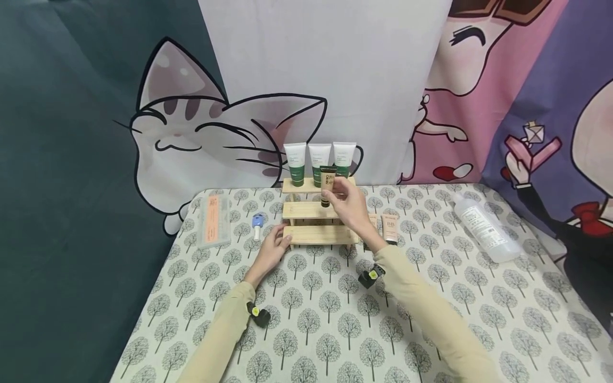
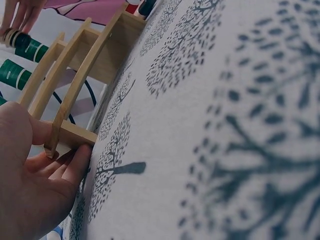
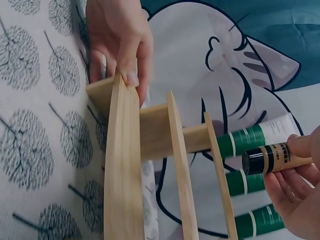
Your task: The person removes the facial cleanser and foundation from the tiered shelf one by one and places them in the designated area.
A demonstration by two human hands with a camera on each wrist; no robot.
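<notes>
Pinching a tan tube [image 1: 328, 180], the right hand [image 1: 350, 205] overlaps green-white tubes [image 1: 296, 165]; the left hand [image 1: 274, 247] grips the rack [image 1: 316, 234].

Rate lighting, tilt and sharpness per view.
Head: brightest, with the wooden shelf upright, fine print on the small tube too small to read; left wrist: dimmer, strongly tilted, nearest tree-print cloth soft; right wrist: also dim and tilted, the shelf's edges fairly crisp.

Head view bright, soft even light, darker shade between tiers of the wooden rack [image 1: 306, 210], tiny blurred lettering on the held tube [image 1: 328, 178], wrist views dimmer and greyer, nearest tablecloth [image 2: 170, 125] print softly out of focus in the left wrist view.
</notes>
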